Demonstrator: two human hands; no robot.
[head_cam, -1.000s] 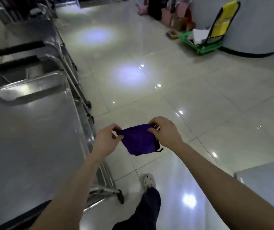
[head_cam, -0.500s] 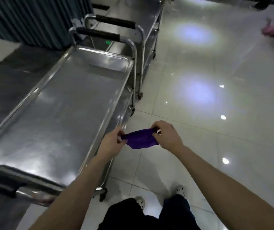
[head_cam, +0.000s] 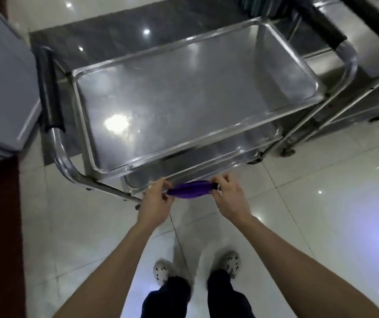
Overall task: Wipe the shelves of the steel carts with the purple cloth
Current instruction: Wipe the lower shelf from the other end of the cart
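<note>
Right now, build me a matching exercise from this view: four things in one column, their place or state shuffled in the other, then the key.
Column one:
1. purple cloth
2. top shelf
3. second cart
4. white shoes

Column two:
a. on the pale floor tiles, bottom of view
b. bunched up, pinched at both ends
c. bare steel, reflecting lights
d. right edge of view, beside the nearest cart

Pairs: 1-b, 2-c, 3-d, 4-a.

The cart (head_cam: 183, 99) stands before you, a second cart (head_cam: 367, 92) to its right. Your left hand (head_cam: 155, 203) and right hand (head_cam: 231, 198) hold the cloth (head_cam: 190, 193) between them, at its near edge.
</note>
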